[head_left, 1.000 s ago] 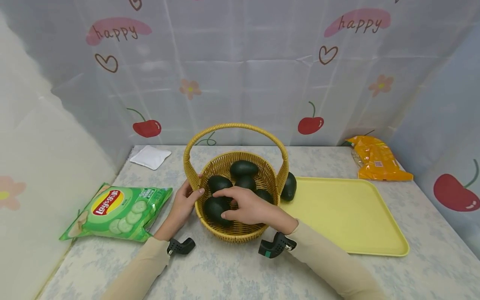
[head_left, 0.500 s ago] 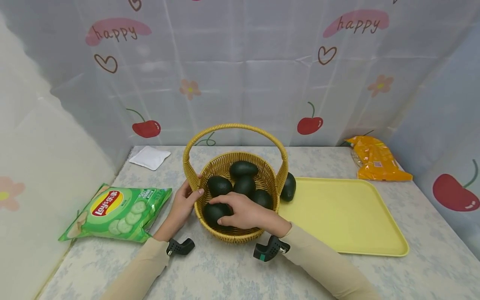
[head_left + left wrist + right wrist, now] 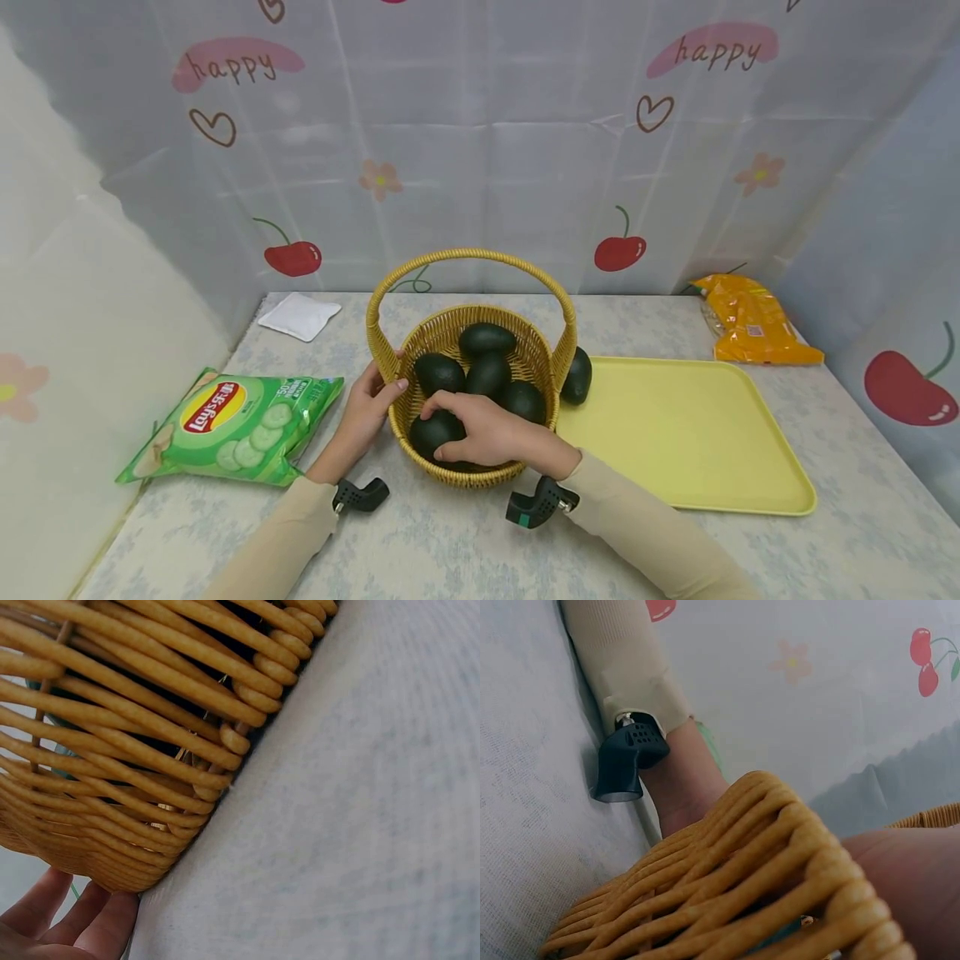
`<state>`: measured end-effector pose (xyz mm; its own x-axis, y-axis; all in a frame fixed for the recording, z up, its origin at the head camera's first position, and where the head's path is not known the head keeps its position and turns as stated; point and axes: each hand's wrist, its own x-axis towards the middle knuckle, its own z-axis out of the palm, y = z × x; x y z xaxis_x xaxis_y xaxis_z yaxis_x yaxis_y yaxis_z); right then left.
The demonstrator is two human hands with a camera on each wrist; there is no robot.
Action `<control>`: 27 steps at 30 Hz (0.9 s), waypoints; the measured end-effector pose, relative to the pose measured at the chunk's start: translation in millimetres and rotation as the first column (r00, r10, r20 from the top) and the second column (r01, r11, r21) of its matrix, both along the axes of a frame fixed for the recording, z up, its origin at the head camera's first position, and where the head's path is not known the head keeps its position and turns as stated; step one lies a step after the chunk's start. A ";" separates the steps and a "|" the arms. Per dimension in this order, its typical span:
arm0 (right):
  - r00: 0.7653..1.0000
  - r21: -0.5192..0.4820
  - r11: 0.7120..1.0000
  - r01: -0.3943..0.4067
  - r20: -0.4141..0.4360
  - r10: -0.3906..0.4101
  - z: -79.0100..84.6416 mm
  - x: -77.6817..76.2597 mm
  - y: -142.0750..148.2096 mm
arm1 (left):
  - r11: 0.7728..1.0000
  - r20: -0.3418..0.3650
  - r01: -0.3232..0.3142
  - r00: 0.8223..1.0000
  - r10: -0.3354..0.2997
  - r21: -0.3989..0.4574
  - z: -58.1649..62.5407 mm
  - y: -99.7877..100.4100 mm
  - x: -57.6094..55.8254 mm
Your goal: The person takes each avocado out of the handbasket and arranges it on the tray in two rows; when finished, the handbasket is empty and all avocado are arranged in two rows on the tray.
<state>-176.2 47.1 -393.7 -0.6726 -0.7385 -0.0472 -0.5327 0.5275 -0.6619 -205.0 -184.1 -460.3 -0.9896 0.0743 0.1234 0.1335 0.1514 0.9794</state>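
Observation:
In the head view, a round wicker basket (image 3: 420,337) with a tall arched handle holds several dark green avocados (image 3: 487,340). My right hand (image 3: 487,429) reaches into its front part, thumb and fingers curled around the front-left avocado (image 3: 433,433), partly covering it. My left hand (image 3: 367,410) holds the basket's left side, its thumb at the rim beside the handle's foot. In the left wrist view, the left hand's fingers (image 3: 94,915) lie against the outer weave. The basket wall hides most of the right hand in the right wrist view.
Another avocado (image 3: 577,377) lies outside the basket, by the corner of a yellow tray (image 3: 690,433) on the right. A green chip bag (image 3: 236,427) is at left, a white packet (image 3: 300,316) behind it. An orange snack bag (image 3: 757,321) sits at the back right.
My right hand has moved slightly down and left into the basket, its thumb and fingers closing around the front-left avocado. The left hand stays at the basket's side.

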 end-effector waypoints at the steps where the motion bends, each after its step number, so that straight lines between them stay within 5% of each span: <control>1: 1.000 -0.001 1.000 -0.014 -0.002 0.014 -0.1 0.2 0.1 | 1.000 -0.003 0.001 1.000 -0.001 -0.002 0.0 0.0 0.0; 8: 0.996 -0.012 0.996 -0.085 -0.028 0.084 -0.8 1.0 1.4 | 1.000 -0.008 -0.004 1.000 0.004 -0.008 0.5 0.4 0.8; 27: 0.998 -0.010 0.998 -0.060 -0.003 0.060 0.0 1.3 2.7 | 1.000 -0.024 0.002 1.000 -0.002 0.005 -1.0 0.0 1.3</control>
